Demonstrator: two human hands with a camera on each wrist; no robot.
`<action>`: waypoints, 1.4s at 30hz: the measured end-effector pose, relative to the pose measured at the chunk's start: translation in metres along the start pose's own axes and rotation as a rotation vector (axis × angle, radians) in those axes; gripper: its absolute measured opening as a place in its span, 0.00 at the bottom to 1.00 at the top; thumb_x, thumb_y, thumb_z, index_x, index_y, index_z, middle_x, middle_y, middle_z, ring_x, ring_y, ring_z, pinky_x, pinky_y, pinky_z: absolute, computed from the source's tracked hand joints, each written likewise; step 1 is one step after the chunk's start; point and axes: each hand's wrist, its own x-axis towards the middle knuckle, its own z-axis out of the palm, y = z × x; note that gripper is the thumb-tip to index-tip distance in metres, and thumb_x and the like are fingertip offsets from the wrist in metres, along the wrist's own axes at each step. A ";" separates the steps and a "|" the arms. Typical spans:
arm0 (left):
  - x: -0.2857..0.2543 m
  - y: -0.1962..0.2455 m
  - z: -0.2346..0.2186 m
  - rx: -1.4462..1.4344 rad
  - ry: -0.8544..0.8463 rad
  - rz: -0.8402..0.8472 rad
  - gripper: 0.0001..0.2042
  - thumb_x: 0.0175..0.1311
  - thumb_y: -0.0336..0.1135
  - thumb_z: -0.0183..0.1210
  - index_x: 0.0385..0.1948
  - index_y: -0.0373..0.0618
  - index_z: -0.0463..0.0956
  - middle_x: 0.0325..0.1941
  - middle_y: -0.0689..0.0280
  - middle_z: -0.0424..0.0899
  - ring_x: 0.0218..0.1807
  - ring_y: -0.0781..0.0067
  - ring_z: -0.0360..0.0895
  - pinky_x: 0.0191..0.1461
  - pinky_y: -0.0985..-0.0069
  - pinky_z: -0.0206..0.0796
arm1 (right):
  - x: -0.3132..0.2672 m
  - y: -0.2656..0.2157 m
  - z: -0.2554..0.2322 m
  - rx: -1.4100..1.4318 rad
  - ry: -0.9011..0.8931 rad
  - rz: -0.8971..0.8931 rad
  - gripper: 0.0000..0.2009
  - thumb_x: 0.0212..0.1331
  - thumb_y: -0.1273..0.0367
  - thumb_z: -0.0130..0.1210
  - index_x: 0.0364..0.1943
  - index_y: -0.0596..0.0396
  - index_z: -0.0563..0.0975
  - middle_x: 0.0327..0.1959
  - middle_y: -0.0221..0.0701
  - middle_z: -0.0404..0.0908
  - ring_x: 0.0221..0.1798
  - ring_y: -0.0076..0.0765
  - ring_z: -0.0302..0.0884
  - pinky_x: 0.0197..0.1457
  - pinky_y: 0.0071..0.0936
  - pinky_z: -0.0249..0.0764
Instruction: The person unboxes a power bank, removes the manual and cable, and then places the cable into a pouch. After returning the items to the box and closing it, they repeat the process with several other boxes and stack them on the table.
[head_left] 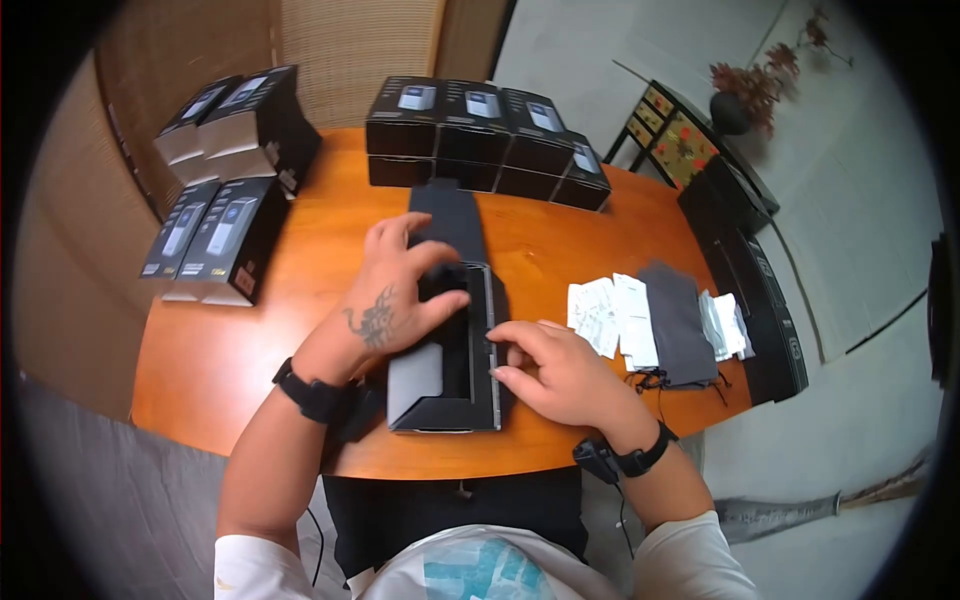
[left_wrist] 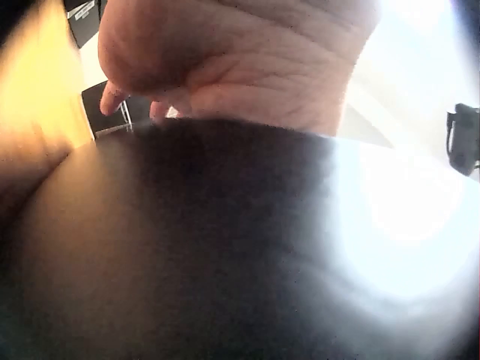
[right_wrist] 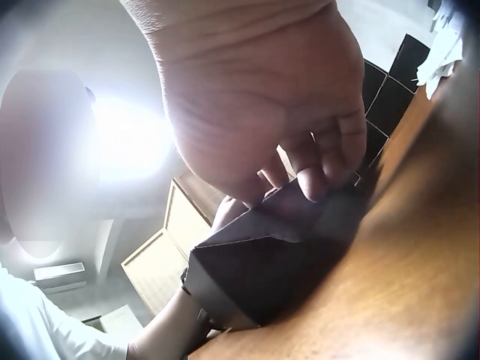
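Note:
A long black cardboard box lies on the table with its top open. Its dark flap extends toward the back, and a grey panel shows inside on the left. My left hand is over the far half of the box, thumb stretched across the opening and fingers bent; I cannot tell whether it holds the dark shape beneath them. At the box's right wall, my right hand grips the edge with thumb and forefinger. In the right wrist view, its fingertips are at the rim of the box.
Printed black boxes are stacked at the back, with more boxes on the left. To the right lie white paper slips, a grey drawstring pouch and small white packets. Dark boxes line the right edge.

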 end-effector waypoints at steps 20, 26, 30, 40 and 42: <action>0.002 -0.054 -0.043 -0.144 -0.222 -0.066 0.11 0.54 0.18 0.56 0.37 0.40 0.81 0.42 0.60 0.83 0.47 0.61 0.83 0.53 0.69 0.75 | -0.019 0.023 -0.021 0.166 0.015 0.167 0.22 0.63 0.66 0.63 0.60 0.55 0.76 0.42 0.42 0.82 0.43 0.46 0.81 0.50 0.36 0.77; 0.004 -0.054 -0.035 -0.119 -0.151 0.020 0.10 0.54 0.18 0.56 0.36 0.37 0.81 0.38 0.56 0.83 0.43 0.55 0.82 0.50 0.66 0.75 | -0.028 0.064 -0.052 -0.425 -0.001 0.418 0.20 0.57 0.69 0.65 0.55 0.57 0.78 0.52 0.44 0.82 0.57 0.54 0.79 0.62 0.42 0.75; 0.003 -0.048 -0.034 -0.120 -0.139 -0.012 0.08 0.54 0.18 0.56 0.35 0.36 0.80 0.36 0.55 0.82 0.42 0.54 0.82 0.49 0.66 0.74 | -0.029 0.068 -0.050 -0.348 0.008 0.441 0.23 0.55 0.71 0.66 0.57 0.56 0.78 0.53 0.45 0.81 0.58 0.54 0.79 0.63 0.42 0.75; 0.003 -0.043 -0.032 -0.069 -0.095 0.031 0.08 0.55 0.18 0.56 0.35 0.36 0.80 0.36 0.55 0.81 0.41 0.52 0.81 0.47 0.65 0.74 | -0.023 0.064 -0.051 -0.450 0.006 0.413 0.27 0.52 0.73 0.66 0.60 0.56 0.77 0.57 0.48 0.79 0.60 0.54 0.78 0.65 0.39 0.74; 0.003 -0.042 -0.032 -0.061 -0.090 0.040 0.08 0.55 0.19 0.57 0.35 0.37 0.80 0.37 0.54 0.81 0.41 0.51 0.81 0.47 0.65 0.74 | -0.018 0.068 -0.054 -0.343 -0.068 0.504 0.27 0.52 0.74 0.66 0.61 0.56 0.76 0.58 0.48 0.78 0.61 0.55 0.77 0.66 0.39 0.74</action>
